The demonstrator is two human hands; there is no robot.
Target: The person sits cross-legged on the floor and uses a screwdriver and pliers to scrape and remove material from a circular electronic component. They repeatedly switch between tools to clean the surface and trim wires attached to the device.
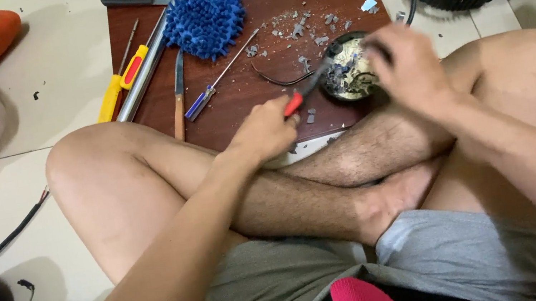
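Near the board's front edge [350, 122], left hand [265, 131] drives screwdriver [302, 92] into round housing [348, 75]

Board [251, 95]: dark reddish wood, smooth, slightly glossy. Mitt [205, 14]: blue, shaggy cloth. Screwdriver [221, 77]: bright metal shaft, blue plastic handle. Round part [348, 75]: dull metal, rough. Floor [54, 85]: matt tile.

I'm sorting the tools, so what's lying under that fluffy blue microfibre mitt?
The fluffy blue microfibre mitt rests on the dark reddish wooden board, overlapping a long silver metal bar. Anything else beneath it is hidden.
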